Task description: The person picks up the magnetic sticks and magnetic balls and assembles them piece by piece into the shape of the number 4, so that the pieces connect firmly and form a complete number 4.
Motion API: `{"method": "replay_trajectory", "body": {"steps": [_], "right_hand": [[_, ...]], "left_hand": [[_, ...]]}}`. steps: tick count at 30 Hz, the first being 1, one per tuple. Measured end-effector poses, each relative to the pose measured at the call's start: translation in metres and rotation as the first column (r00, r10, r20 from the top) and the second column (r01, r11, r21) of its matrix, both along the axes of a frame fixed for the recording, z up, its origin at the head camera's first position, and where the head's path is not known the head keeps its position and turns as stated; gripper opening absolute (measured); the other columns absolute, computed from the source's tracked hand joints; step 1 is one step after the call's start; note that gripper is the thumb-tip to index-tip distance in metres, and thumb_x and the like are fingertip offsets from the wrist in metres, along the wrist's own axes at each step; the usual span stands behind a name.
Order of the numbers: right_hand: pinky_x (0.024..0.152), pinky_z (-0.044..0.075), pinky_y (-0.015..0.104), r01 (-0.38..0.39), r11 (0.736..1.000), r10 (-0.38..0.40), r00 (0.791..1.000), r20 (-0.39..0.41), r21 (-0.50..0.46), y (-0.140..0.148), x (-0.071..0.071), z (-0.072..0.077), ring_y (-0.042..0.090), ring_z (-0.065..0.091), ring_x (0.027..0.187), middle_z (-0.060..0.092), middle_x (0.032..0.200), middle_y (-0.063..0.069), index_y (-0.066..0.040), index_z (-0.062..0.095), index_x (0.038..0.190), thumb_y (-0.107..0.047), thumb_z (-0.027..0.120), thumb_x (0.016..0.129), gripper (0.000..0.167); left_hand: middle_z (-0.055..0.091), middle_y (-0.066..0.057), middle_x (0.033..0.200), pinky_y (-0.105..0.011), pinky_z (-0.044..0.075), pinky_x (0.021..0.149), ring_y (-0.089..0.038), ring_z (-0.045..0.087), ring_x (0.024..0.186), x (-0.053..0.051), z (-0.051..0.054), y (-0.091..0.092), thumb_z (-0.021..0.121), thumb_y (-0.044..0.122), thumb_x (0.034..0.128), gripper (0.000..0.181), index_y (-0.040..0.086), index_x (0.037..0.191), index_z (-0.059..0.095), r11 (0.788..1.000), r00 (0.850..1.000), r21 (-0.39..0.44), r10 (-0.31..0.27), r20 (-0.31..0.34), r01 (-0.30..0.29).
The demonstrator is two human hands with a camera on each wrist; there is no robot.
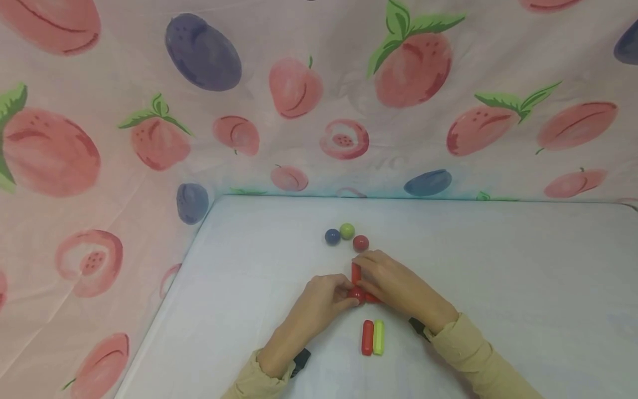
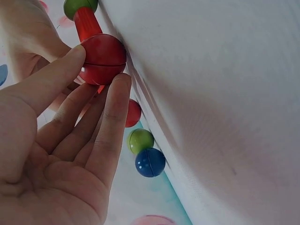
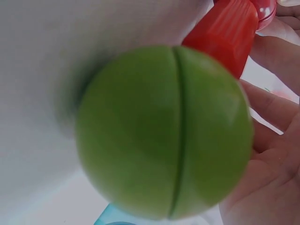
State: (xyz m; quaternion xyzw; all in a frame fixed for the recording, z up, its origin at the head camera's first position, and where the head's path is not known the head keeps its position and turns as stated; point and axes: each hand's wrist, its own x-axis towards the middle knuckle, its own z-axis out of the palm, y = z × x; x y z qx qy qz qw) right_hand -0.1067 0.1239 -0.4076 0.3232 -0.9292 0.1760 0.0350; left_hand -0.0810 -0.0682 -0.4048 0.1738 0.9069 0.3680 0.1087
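Note:
My left hand pinches a red ball between thumb and fingers. From that ball a red stick runs to a green ball, which looms large in the right wrist view and is hidden under the right hand in the head view. A second red stick points away from the held ball toward the back. Fingers of my right hand grip this second stick near its far end, with the thumb close to the ball.
Behind the hands lie a blue ball, a lime-green ball and another red ball. Nearer me, a loose red stick and a yellow-green stick lie side by side on the white table. Fruit-patterned cloth rises behind.

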Motion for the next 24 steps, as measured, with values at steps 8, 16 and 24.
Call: {"method": "replay_trajectory", "body": {"steps": [8,16,24], "right_hand": [[0.093,0.054,0.033,-0.010,1.000,0.009,1.000,-0.016,-0.012,0.001,0.001,0.001,0.018,0.061,0.106,0.065,0.117,0.006,-0.006,0.065,0.120,-0.017,0.079,0.085,0.039],[0.095,0.054,0.035,-0.005,1.000,0.005,1.000,-0.002,-0.018,0.005,0.006,0.006,0.020,0.060,0.112,0.063,0.120,0.006,-0.008,0.065,0.123,-0.019,0.080,0.084,0.042],[0.095,0.053,0.035,0.012,1.000,-0.011,1.000,0.027,-0.022,0.009,0.015,0.011,0.021,0.060,0.114,0.064,0.119,0.006,-0.008,0.065,0.124,-0.021,0.081,0.084,0.045]], "left_hand": [[0.074,0.004,0.086,-0.018,0.054,0.074,0.000,0.062,0.074,0.000,0.000,0.000,0.081,0.020,0.0826,0.024,0.010,0.103,0.074,1.000,1.000,-0.003,-0.003,-0.005,0.003],[0.075,0.003,0.088,-0.019,0.054,0.074,0.000,0.063,0.074,0.000,0.001,0.000,0.081,0.019,0.0827,0.024,0.009,0.103,0.074,1.000,1.000,-0.003,-0.005,-0.010,0.005],[0.075,0.003,0.088,-0.020,0.055,0.076,0.000,0.063,0.074,0.000,-0.001,0.001,0.081,0.020,0.0821,0.024,0.010,0.103,0.074,1.000,1.000,-0.004,-0.003,-0.004,0.003]]}}
